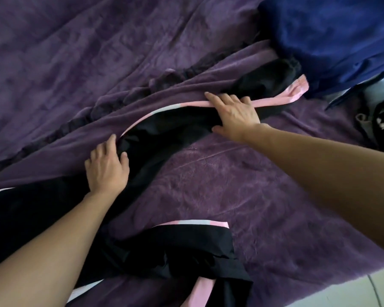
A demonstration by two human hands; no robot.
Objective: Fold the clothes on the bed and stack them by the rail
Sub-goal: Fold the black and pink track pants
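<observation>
No legible text, labels or numbers anywhere in view.

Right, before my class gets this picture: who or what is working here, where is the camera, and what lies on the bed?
No machine here: a person works with two bare hands. The one picture comes from a camera worn on the head, looking forward and down. The surface is a purple blanket. Across it lies a black garment with pink-and-white stripes, not yet folded. The right hand lies flat on it, fingers spread over a stripe. The left hand rests on the black cloth with bent fingers; whether it pinches cloth is unclear. A blue cloth lies at the top right.
</observation>
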